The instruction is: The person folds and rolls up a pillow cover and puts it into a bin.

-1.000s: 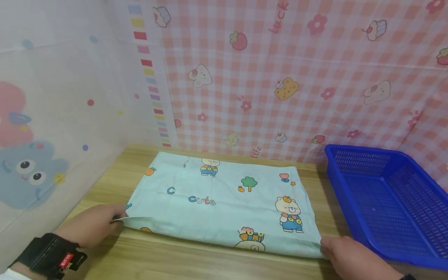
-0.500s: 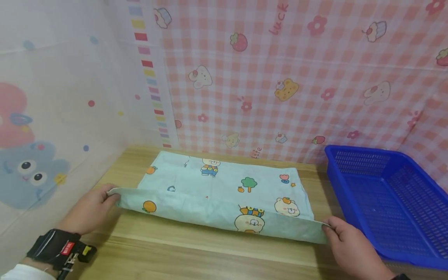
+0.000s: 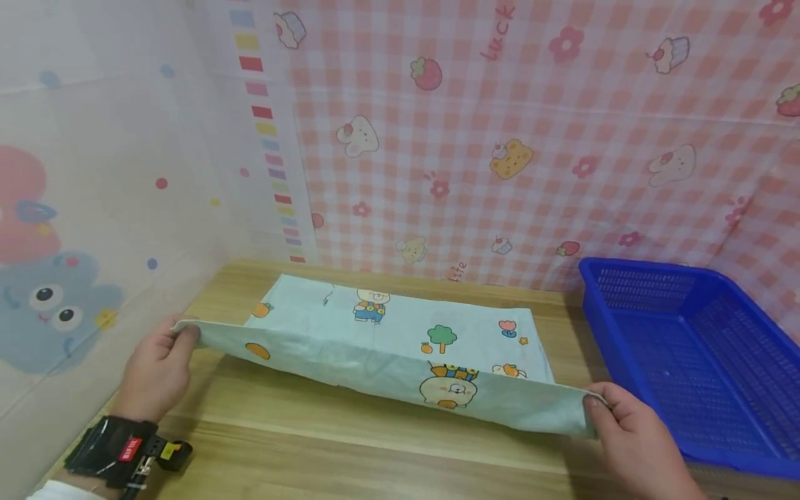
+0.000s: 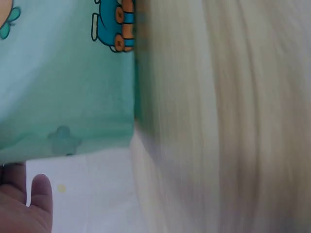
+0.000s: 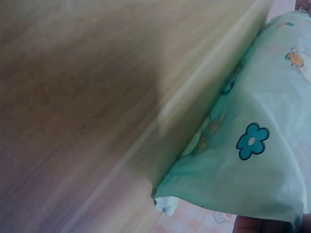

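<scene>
Pale mint bear-printed cloth (image 3: 381, 354) lies on the wood-grain table (image 3: 350, 437), its near edge seemingly higher than half a second ago, left hand (image 3: 157, 364) and right hand (image 3: 640, 437) pinching its corners; a slotted blue basket (image 3: 625, 368) stands rightward.

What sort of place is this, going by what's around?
Probably a screened-off indoor work corner, though I can't say in what building: there's a wood-grain tabletop, a pink checked backdrop behind it, and a pale cartoon-printed sheet along the left.
</scene>
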`<state>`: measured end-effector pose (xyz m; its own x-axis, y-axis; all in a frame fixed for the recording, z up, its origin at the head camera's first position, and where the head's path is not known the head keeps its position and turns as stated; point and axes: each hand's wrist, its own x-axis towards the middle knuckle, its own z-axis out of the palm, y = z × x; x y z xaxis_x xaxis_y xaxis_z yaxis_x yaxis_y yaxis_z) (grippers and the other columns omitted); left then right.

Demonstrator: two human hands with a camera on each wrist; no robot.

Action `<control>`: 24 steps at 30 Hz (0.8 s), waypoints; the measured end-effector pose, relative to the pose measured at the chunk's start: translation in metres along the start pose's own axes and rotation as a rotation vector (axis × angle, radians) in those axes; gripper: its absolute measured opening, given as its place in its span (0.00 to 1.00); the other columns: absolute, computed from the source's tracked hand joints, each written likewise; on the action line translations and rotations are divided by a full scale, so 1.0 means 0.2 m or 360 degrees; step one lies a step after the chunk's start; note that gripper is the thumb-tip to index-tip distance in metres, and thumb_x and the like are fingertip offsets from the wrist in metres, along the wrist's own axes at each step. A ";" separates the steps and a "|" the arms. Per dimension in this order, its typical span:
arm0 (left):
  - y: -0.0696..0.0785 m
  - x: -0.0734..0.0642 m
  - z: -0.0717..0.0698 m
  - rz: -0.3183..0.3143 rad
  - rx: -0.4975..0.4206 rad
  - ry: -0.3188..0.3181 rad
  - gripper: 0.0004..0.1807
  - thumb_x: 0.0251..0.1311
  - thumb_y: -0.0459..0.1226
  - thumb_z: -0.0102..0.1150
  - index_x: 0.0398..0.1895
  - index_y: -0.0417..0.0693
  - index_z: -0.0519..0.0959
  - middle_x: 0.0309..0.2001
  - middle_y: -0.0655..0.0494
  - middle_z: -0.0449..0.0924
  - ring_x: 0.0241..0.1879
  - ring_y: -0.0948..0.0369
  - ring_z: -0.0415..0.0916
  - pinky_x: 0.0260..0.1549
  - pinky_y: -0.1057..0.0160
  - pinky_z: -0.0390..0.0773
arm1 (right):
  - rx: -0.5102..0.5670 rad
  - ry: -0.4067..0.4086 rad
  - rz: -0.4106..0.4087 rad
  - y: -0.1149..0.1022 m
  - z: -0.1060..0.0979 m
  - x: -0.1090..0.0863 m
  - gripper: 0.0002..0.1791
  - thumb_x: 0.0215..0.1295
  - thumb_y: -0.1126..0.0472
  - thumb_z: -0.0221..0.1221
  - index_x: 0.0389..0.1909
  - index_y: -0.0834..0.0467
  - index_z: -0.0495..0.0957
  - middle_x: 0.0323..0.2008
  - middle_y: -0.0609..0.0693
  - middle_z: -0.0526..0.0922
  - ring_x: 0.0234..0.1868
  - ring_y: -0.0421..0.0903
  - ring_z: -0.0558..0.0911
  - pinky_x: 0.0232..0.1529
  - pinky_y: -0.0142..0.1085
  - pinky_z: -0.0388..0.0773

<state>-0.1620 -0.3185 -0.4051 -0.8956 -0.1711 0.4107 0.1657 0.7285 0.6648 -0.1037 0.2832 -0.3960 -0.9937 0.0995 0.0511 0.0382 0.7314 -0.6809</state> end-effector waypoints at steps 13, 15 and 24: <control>0.07 0.00 0.07 -0.0170 -0.0152 0.0265 0.21 0.84 0.45 0.40 0.51 0.40 0.79 0.31 0.63 0.72 0.28 0.66 0.66 0.30 0.66 0.65 | 0.0139 0.0153 0.0020 -0.01 -0.03 0.00 0.19 0.85 0.52 0.47 0.59 0.60 0.78 0.29 0.41 0.84 0.29 0.33 0.77 0.31 0.32 0.73; 0.08 0.00 0.07 -0.0206 -0.0161 0.0295 0.21 0.84 0.46 0.41 0.51 0.40 0.80 0.29 0.61 0.72 0.25 0.64 0.66 0.26 0.65 0.65 | 0.0163 0.0171 0.0006 -0.02 -0.03 0.00 0.19 0.85 0.51 0.48 0.60 0.60 0.77 0.28 0.41 0.83 0.28 0.34 0.77 0.29 0.33 0.73; 0.10 0.04 0.09 -0.0294 -0.0128 0.0223 0.24 0.83 0.51 0.41 0.41 0.41 0.76 0.23 0.57 0.66 0.21 0.60 0.65 0.20 0.61 0.66 | 0.0143 0.0176 0.0060 -0.05 -0.03 0.07 0.23 0.85 0.47 0.46 0.61 0.59 0.78 0.41 0.52 0.87 0.35 0.30 0.78 0.34 0.29 0.74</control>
<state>-0.1726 -0.2929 -0.3998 -0.8486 -0.3908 0.3566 0.0422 0.6219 0.7819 -0.1179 0.2809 -0.3841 -0.9739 0.2033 0.1010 0.0610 0.6629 -0.7462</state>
